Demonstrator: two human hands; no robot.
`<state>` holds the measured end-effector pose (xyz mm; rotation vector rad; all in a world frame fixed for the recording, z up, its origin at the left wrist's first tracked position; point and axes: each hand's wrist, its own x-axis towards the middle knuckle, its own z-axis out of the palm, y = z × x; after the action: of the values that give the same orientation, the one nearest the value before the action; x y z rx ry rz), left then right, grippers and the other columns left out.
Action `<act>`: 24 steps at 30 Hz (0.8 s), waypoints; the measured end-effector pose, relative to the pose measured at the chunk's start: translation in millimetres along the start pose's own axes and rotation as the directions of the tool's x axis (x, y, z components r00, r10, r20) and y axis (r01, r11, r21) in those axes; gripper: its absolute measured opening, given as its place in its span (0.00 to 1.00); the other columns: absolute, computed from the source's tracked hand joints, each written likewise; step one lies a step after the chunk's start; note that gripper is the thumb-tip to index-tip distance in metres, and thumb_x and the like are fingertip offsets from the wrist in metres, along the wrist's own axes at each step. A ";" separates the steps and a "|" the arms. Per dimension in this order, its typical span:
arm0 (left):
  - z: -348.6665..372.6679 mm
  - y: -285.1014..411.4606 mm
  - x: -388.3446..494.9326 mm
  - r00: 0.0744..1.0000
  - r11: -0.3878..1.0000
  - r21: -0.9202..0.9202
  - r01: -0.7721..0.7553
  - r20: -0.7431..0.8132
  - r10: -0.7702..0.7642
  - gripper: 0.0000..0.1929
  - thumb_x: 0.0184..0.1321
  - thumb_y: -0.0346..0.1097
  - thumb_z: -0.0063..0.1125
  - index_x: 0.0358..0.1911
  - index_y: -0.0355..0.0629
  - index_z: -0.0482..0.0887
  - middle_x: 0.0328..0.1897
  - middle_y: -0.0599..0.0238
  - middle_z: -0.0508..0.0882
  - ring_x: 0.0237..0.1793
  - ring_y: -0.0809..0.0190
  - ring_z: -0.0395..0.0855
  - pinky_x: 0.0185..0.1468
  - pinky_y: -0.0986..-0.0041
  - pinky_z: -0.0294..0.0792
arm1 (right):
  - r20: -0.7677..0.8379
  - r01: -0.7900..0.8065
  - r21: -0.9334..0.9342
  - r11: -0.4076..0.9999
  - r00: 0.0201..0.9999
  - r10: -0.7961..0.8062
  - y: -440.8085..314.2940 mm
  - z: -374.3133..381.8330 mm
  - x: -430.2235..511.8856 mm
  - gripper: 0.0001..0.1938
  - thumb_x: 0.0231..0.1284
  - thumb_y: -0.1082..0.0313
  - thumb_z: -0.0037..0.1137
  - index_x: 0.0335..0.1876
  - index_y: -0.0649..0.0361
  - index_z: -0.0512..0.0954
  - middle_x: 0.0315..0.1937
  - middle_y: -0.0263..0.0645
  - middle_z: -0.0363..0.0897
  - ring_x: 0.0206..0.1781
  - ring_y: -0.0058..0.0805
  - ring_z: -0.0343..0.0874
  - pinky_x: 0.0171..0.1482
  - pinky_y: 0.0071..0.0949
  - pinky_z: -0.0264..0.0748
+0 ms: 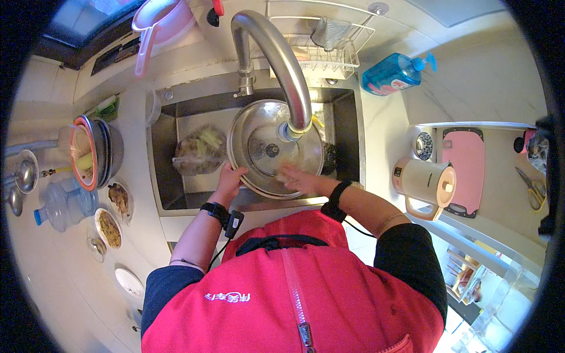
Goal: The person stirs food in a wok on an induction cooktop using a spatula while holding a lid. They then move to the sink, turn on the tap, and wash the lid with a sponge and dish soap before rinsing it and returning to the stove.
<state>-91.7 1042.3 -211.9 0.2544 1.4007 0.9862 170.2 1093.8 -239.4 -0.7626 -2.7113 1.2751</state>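
In the steel sink (190,189), under the curved faucet (273,48), is a round shiny vessel or lid (247,132); I cannot tell which. My left hand (228,183) grips its near left rim, with the thumb on top. Over its inner surface is my right hand (300,178), fingers stretched out and blurred, with nothing visible in them. Left of the round piece, a clear plastic bag (198,150) with green and brown contents lies on the sink floor. A dark textured thing (329,158) shows partly at its right.
A wire rack (322,57) and a blue soap bottle (393,75) stand behind the sink. To the right are an electric kettle (419,183) and a pink cutting board (463,172). Stacked bowls (106,150) and food dishes (109,228) sit left. A pink dipper (163,26) is at back left.
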 end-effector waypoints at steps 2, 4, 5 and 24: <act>0.8 2.7 -0.7 1.000 1.000 -0.019 -0.012 0.027 0.012 0.15 0.52 0.22 0.53 0.45 0.39 0.75 0.36 0.64 0.81 0.32 0.63 0.81 0.35 0.71 0.75 | -0.076 0.156 0.255 0.954 0.987 -0.141 -26.0 4.8 15.5 0.25 0.57 0.65 0.49 0.61 0.64 0.62 0.60 0.60 0.59 0.66 0.55 0.55 0.64 0.50 0.56; 0.4 5.1 -3.1 0.998 1.000 -0.003 0.004 0.058 -0.004 0.14 0.52 0.23 0.54 0.44 0.38 0.76 0.35 0.64 0.81 0.31 0.63 0.81 0.35 0.71 0.75 | 0.069 -0.098 0.168 0.981 0.994 0.088 -28.3 -13.5 53.4 0.29 0.58 0.66 0.48 0.64 0.66 0.57 0.63 0.60 0.56 0.68 0.55 0.52 0.67 0.49 0.50; 0.5 7.5 -2.5 0.996 1.000 0.025 0.014 0.082 -0.016 0.14 0.52 0.23 0.54 0.43 0.38 0.76 0.34 0.64 0.81 0.31 0.63 0.81 0.35 0.71 0.75 | 0.075 -0.158 0.155 0.975 0.986 0.148 -23.6 -25.4 69.7 0.30 0.58 0.66 0.47 0.66 0.66 0.55 0.64 0.60 0.54 0.70 0.55 0.50 0.69 0.49 0.47; 12.7 28.3 -4.4 0.994 0.999 0.025 -0.030 0.107 0.027 0.15 0.49 0.22 0.55 0.43 0.34 0.77 0.35 0.60 0.82 0.35 0.61 0.81 0.37 0.72 0.74 | -0.186 -0.439 0.110 0.892 0.872 0.452 81.6 -51.5 37.9 0.26 0.59 0.67 0.44 0.65 0.61 0.60 0.63 0.53 0.61 0.66 0.50 0.59 0.68 0.38 0.54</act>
<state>-91.7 1061.1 -186.8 0.3423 1.3164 0.9643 183.3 1191.5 -271.4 -1.4891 -2.3920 1.2561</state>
